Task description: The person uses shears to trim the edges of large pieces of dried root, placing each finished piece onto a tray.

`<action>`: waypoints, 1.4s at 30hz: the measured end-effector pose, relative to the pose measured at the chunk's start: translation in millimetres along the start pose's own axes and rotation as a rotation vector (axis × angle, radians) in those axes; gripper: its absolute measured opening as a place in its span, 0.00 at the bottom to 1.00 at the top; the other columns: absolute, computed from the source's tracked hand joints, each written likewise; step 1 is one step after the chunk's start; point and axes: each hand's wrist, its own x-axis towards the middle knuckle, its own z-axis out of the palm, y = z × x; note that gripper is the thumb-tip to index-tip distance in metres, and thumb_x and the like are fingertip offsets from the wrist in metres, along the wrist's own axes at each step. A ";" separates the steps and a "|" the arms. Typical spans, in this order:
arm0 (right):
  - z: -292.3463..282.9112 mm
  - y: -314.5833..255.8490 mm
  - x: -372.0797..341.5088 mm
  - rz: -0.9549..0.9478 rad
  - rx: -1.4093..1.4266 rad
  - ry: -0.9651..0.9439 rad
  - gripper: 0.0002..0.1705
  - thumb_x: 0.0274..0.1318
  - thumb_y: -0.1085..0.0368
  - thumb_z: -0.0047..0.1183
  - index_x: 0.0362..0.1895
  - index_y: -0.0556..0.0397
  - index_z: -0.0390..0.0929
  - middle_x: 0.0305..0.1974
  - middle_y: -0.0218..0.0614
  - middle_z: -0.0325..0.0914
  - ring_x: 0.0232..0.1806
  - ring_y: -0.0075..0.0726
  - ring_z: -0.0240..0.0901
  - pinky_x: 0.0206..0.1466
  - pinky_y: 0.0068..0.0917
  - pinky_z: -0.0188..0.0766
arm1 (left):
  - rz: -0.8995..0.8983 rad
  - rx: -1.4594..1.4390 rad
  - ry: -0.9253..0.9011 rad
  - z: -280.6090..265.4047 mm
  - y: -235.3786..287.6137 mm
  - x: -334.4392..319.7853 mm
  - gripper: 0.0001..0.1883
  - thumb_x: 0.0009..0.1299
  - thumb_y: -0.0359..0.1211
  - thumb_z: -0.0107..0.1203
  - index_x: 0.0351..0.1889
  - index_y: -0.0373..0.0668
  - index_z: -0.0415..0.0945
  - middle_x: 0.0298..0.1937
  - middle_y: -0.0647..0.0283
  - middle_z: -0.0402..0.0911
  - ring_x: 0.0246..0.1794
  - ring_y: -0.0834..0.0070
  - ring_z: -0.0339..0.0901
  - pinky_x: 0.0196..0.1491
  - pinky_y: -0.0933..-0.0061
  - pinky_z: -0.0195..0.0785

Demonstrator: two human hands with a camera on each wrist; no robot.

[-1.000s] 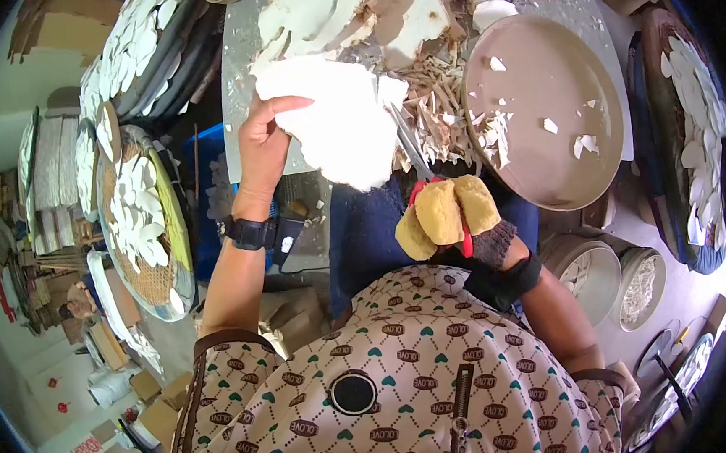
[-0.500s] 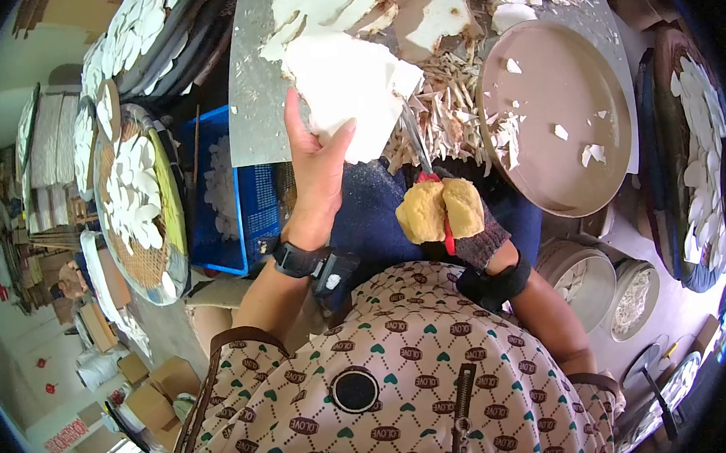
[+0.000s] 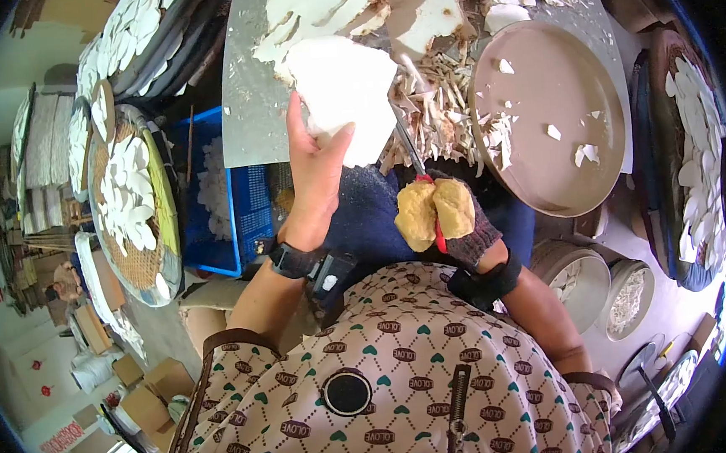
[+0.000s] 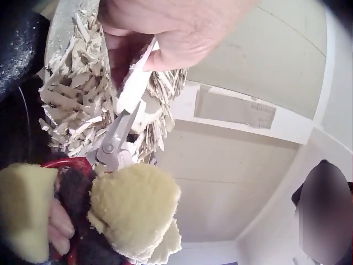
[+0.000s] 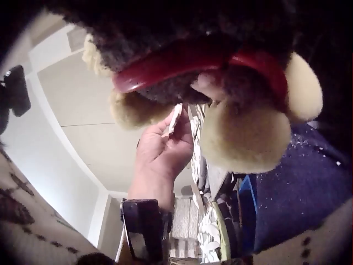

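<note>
My left hand (image 3: pixel 316 162) pinches a flat white slab (image 3: pixel 345 97) between thumb and fingers, holding it up over the near edge of the table. The slab has rough, slightly brownish edges; its kind is not clear. My right hand (image 3: pixel 472 240), in a dark knitted glove, grips red-handled scissors (image 3: pixel 408 142). Yellow sponge pads (image 3: pixel 417 214) wrap the handles and cover much of the fingers. In the left wrist view, the scissor blades (image 4: pixel 128 121) point up at the slab's lower edge (image 4: pixel 132 91), slightly parted.
Narrow offcuts (image 3: pixel 439 107) are heaped behind the scissors. A round tan tray (image 3: pixel 557 175) with a few white bits stands at right. Larger brown-edged slabs (image 3: pixel 323 10) lie farther back on the table (image 3: pixel 249 108). Below left is a blue crate (image 3: pixel 248 209); tubs (image 3: pixel 590 282) stand low right.
My left hand has shifted right and regripped the slab, thumb now along its lower edge. The slab has turned, and its corner that jutted over the blades no longer shows. The scissors moved slightly left.
</note>
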 end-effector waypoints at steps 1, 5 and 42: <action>-3.9 3.7 0.9 0.005 0.061 -0.010 0.17 0.60 0.64 0.47 0.51 0.59 0.66 0.49 0.41 0.71 0.50 0.38 0.70 0.55 0.37 0.68 | 0.012 -0.006 0.003 -0.3 0.9 -0.2 0.44 0.58 0.19 0.53 0.68 0.35 0.36 0.59 0.53 0.61 0.53 0.72 0.68 0.54 0.74 0.65; -7.0 12.0 4.7 -0.051 0.147 0.016 0.15 0.60 0.63 0.46 0.47 0.61 0.69 0.44 0.40 0.74 0.45 0.36 0.73 0.51 0.33 0.71 | -0.009 -0.009 -0.005 -2.0 6.2 -2.4 0.43 0.59 0.18 0.52 0.68 0.38 0.36 0.59 0.53 0.62 0.54 0.72 0.68 0.54 0.73 0.65; -31.0 20.4 -12.7 -0.064 -0.732 0.104 0.19 0.61 0.61 0.45 0.51 0.60 0.65 0.49 0.42 0.70 0.50 0.39 0.70 0.55 0.36 0.68 | -0.229 0.239 -0.207 -17.8 29.1 -1.6 0.35 0.58 0.22 0.57 0.65 0.38 0.54 0.42 0.54 0.78 0.38 0.75 0.78 0.42 0.79 0.70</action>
